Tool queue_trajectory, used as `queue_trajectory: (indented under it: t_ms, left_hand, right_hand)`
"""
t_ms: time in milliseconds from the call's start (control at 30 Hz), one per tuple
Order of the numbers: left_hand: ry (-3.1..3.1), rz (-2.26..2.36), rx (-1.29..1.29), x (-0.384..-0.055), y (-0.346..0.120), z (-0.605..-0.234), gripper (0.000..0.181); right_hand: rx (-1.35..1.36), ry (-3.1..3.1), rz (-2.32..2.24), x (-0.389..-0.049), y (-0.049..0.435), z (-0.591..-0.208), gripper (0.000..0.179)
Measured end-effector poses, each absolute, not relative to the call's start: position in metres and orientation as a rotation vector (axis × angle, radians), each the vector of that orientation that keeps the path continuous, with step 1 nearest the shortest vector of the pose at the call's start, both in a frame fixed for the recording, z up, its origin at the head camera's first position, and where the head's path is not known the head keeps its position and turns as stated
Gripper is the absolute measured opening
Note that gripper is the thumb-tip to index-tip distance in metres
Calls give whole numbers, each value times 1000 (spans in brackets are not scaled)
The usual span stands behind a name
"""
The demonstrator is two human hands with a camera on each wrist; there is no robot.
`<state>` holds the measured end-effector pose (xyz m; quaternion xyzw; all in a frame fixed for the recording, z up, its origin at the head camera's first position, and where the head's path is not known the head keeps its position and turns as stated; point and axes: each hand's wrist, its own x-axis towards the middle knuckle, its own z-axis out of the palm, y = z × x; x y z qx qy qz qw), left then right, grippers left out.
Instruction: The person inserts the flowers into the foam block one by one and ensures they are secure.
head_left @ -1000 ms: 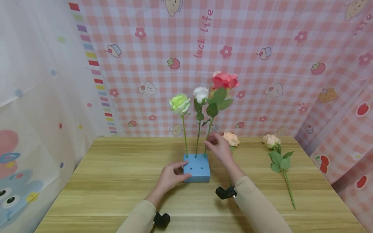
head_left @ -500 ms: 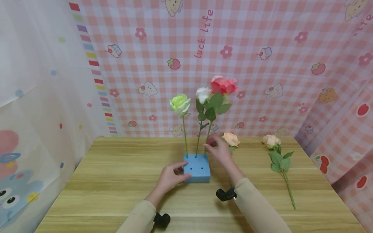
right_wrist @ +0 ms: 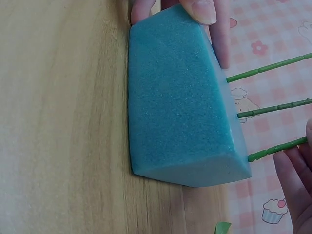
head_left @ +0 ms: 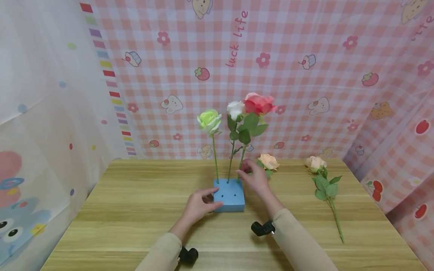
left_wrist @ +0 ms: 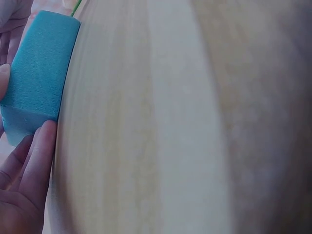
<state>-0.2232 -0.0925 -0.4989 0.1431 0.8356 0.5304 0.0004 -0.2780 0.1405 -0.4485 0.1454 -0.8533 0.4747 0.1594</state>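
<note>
A blue foam block (head_left: 228, 195) sits on the table, with several holes in its top. My left hand (head_left: 200, 205) grips the block's left side between thumb and fingers; the left wrist view shows those fingers (left_wrist: 39, 165) against its lower edge. Low on the stem of a red-pink rose (head_left: 259, 104), my right hand (head_left: 255, 176) pinches just above the block. In the right wrist view that stem (right_wrist: 278, 147) enters the block near its corner. A white rose (head_left: 235, 110) and a light green rose (head_left: 209, 121) stand upright in the back row beside it.
A peach rose (head_left: 269, 162) lies behind my right hand, its stem mostly hidden. Farther right, a cream rose (head_left: 316, 165) with green leaves lies along the wooden table (head_left: 135, 210). A checked pink curtain (head_left: 169, 82) hangs behind the table's back edge.
The red-pink rose has sunk lower, its head moving down and slightly left. My right hand has moved down a little with the stem. My left hand stays on the block.
</note>
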Motion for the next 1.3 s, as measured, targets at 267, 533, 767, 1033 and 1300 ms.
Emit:
queue_trajectory:
  t_ms: [267, 533, 767, 1033, 1300]
  left_hand:
    - [2616, 1671, 448, -223, -92, -499, 53]
    - [2615, 1669, 446, -223, -92, -498, 53]
    - [2614, 1666, 439, -222, -92, -497, 53]
    - [2599, 1672, 446, -222, -92, -496, 53]
    - [2584, 1679, 434, -221, -92, -496, 53]
  right_hand:
    - [398, -2438, 1371, -277, 140, -449, 16]
    - [372, -2507, 1362, -279, 146, -458, 19]
    - [401, -2563, 1382, -276, 156, -460, 19]
    - [455, -2626, 1435, -268, 168, -458, 28]
    - [520, -2679, 1465, -257, 184, -455, 28]
